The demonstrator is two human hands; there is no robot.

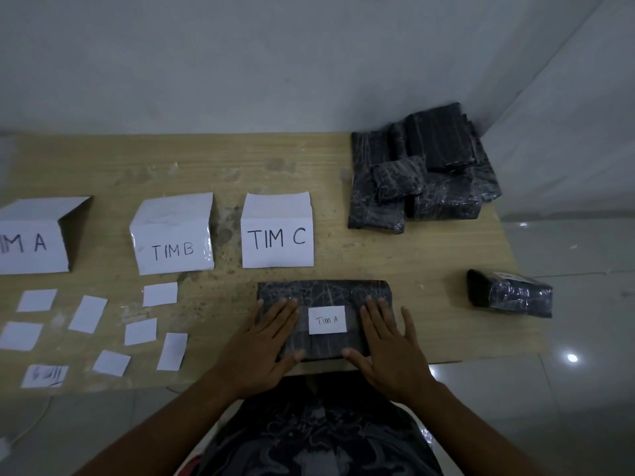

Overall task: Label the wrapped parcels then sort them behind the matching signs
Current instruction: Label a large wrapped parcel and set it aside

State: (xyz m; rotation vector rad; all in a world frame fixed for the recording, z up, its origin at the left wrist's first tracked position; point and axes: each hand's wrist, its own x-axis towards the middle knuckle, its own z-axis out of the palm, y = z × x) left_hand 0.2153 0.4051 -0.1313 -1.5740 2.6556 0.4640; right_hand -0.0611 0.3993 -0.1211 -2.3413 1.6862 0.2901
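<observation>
A flat black wrapped parcel (323, 293) lies at the table's front edge, in front of the TIM C sign (277, 247). A white label reading TIM A (326, 320) sits on its top. My left hand (263, 341) and my right hand (390, 341) rest flat on the parcel, one on each side of the label, fingers spread. The TIM A sign (32, 247) and the TIM B sign (173, 249) stand further left. A pile of several unlabelled black parcels (419, 170) sits at the back right.
One more black parcel (510, 293) with a white label on top lies near the right table edge. Several blank white paper slips (87, 313) are spread over the front left. A slip with scribbles (44, 375) lies at the front left edge. A wall runs behind the table.
</observation>
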